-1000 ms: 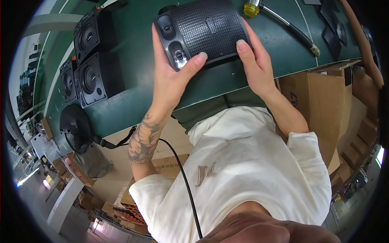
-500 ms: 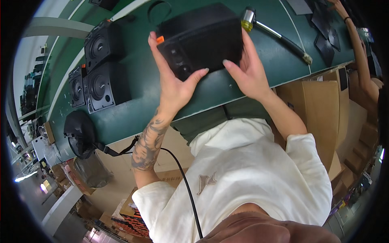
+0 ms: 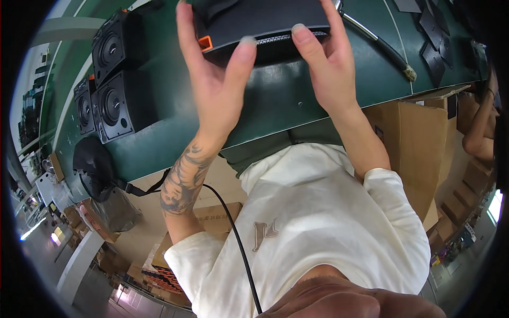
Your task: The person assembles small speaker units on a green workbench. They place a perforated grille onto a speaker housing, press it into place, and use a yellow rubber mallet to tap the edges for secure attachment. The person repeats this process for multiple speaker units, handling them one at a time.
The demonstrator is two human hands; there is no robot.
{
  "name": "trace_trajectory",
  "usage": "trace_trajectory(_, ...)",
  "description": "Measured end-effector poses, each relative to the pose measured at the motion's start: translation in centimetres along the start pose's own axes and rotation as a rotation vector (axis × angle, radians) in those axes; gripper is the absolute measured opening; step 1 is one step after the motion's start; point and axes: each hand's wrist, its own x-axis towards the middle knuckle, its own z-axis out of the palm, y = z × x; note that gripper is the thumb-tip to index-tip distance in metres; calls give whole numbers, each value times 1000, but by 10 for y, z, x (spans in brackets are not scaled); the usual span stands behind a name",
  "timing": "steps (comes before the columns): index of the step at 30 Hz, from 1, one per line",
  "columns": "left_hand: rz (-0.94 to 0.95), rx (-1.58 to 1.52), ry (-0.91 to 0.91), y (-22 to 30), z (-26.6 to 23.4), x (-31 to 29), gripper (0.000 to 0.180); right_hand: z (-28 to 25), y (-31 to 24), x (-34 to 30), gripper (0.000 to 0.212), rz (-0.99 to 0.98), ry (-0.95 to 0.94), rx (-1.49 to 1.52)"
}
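A black box-shaped speaker (image 3: 265, 25) with an orange tab (image 3: 205, 43) at its left corner is held between my two hands at the top of the view. My left hand (image 3: 216, 79) grips its left end, the thumb on the near edge. My right hand (image 3: 331, 66) clasps the right end the same way. A strip of perforated grille (image 3: 278, 38) shows along the near edge; the front face is turned mostly out of sight. Just right of my right hand lies a mallet (image 3: 377, 43), its head largely hidden.
Several black speakers (image 3: 112, 103) stand at the left of the green table (image 3: 275, 100), a black mesh bag (image 3: 93, 161) near them. Flat black panels (image 3: 432, 34) lie far right. Below the right table edge is a cardboard box (image 3: 411, 140); another person's arm (image 3: 480, 132) is beyond.
The speaker has tipped, so its front face turned down and its upper side shows. Both hands moved up in the view with it. The other person's arm has dropped lower.
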Motion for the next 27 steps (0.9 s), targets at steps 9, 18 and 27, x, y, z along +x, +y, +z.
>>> trace_trajectory(9, 25, -375, -16, 10, 17, -3, 84, -7, 16, -2, 79, -47, -19, 166)
trace_trajectory(18, -32, -101, 118, -9, 11, -2, 82, 1, 5, 1, 80, 86, 88, 214)
trace_trajectory(27, 14, 31, -280, -41, -50, 50, 105, -25, -30, 26, 92, -7, -205, -443)
